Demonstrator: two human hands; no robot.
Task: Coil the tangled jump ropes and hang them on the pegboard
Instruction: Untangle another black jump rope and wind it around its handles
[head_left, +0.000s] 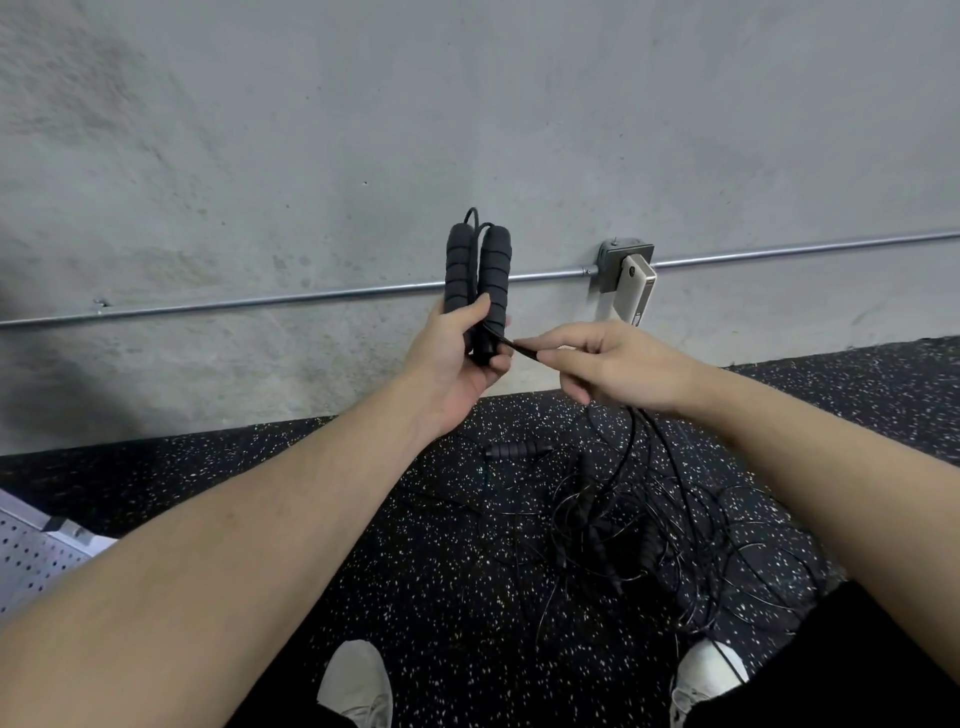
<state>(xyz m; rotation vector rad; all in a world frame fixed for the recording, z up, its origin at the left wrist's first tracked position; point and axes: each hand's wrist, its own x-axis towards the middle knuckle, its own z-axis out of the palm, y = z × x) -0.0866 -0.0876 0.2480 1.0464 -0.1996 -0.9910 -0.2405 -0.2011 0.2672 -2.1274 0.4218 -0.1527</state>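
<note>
My left hand (457, 358) grips two black foam jump rope handles (478, 270) upright, side by side, in front of the grey wall. A thin black cord loops over their tops. My right hand (602, 364) pinches the cord (519, 347) just beside the handles' lower end, and the cord hangs down from that hand to the floor. On the speckled black floor lies a tangle of black ropes (639, 535) with several handles in it, and one loose handle (514, 449) lies apart, nearer the wall.
A perforated white pegboard (26, 561) shows at the lower left edge. A metal conduit (260, 301) runs along the concrete wall to a junction box (621, 262) with a white device. My two white shoes (358, 686) stand at the bottom.
</note>
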